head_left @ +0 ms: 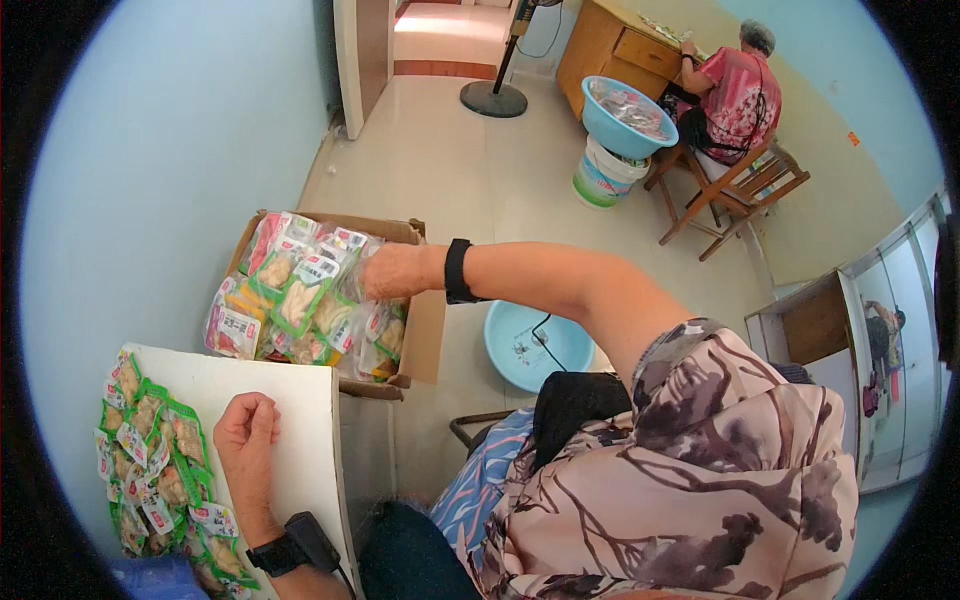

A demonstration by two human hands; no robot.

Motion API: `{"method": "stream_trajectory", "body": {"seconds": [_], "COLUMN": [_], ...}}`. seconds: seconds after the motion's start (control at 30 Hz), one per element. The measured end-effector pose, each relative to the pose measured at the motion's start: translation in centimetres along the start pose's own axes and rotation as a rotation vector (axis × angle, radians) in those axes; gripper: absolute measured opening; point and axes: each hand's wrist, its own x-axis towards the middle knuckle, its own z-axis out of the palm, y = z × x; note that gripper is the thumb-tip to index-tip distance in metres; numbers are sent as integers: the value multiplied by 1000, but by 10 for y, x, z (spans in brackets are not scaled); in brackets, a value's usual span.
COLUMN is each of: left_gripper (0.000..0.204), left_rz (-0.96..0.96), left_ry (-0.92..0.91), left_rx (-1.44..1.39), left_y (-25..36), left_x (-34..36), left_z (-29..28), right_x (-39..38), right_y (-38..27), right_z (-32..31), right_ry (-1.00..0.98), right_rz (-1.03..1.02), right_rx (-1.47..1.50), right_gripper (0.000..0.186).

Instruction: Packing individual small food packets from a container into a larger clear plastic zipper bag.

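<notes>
My right arm reaches across to a cardboard box heaped with sealed food packets in clear, green-edged and yellow plastic. My right hand is at the box's right side, its fingers closed at a crinkled clear packet and partly hidden among the plastic. My left hand lies loosely curled on a white tabletop, with nothing visible in it. To its left, several green-edged packets of pale food lie piled along the table's edge by the wall.
A blue basin sits on the floor beyond my lap. Behind it are a bucket under a filled blue basin, a fan stand, a wooden desk, a seated person on a chair, and a doorway.
</notes>
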Motion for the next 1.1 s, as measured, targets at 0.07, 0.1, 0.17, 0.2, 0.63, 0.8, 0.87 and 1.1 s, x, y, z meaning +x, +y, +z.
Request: {"method": "stream_trajectory", "body": {"seconds": [0.07, 0.1, 0.17, 0.2, 0.63, 0.8, 0.87, 1.1], "left_gripper": [13, 13, 12, 12, 12, 11, 11, 12], "left_rz": [-19, -25, -4, -10, 43, 41, 40, 69], "left_ry": [4, 3, -7, -10, -13, -42, -49, -43], "left_rx": [5, 5, 14, 16, 42, 10, -12, -9], "left_y": [1, 0, 1, 2, 0, -3, -3, -4], "left_x": [1, 1, 1, 0, 3, 12, 11, 8], "left_z": [1, 1, 0, 0, -2, 0, 0, -1], "right_x": [-2, -3, -1, 0, 19, 11, 4, -19], "right_y": [4, 2, -5, -9, -11, -13, -15, -47], "right_z": [1, -1, -2, -2, 7, 20, 21, -11], "right_ry": [-42, -61, -9, 44, -87, 127, 152, 537], "right_rz": [-12, -23, -27, -26, -9, 72, 25, 202], "right_rx": [-24, -81, -80, -85, -49, -32, -66, 133], "right_gripper": [9, 10, 10, 10, 13, 5, 4, 32]}}
